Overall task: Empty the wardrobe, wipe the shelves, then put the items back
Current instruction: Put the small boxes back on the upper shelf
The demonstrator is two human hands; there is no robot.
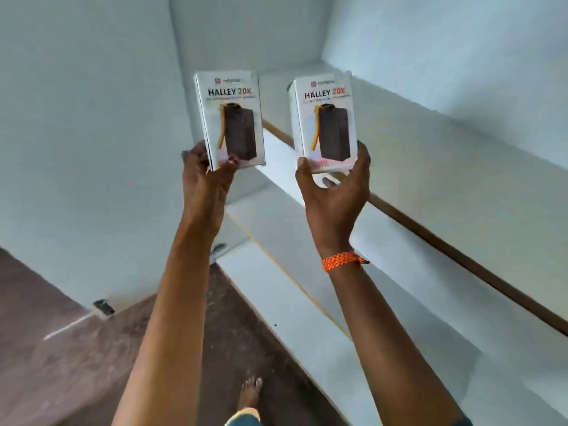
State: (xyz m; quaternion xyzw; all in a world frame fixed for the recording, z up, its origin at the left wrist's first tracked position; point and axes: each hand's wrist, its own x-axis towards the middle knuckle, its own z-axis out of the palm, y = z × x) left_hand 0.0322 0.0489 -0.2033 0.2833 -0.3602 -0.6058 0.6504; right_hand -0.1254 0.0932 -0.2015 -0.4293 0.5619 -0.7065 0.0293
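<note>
Wardrobe [92, 118]: one, white inside; its panels fill most of the view, and no other item shows on the visible boards.
Shelves: three white boards show at different heights; the upper shelf [445, 155] with a brown front edge on the right, a middle board [276, 155] between the two boxes, and a lower shelf [307, 318] nearer the floor [61, 348].
Arms: two, both raised in front of the shelves, well apart from each other.
Left hand [204, 176]: grips the bottom corner of the left box [230, 118], thumb on the printed front, fingers behind.
Right hand [335, 186]: cups the base of the right box [322, 121], thumb on one side edge, fingers on the other.
Boxes: two, the same white power-bank cartons marked HALLEY 20K, both upright, held in the air apart from each other and touching no shelf.
Wristband [342, 261]: one, orange braid on the right wrist.
Foot [250, 392]: one bare foot shows below, on the brown floor.
Main risk: each carton is held only at its lower end, so the tall upper part can tip out of the fingers, the left one soonest, since only a corner is pinched.
Second risk: a dropped box would likely fall toward the lower shelf edge or the bare foot.
Third risk: setting both down at once may knock one against the brown shelf edge.
</note>
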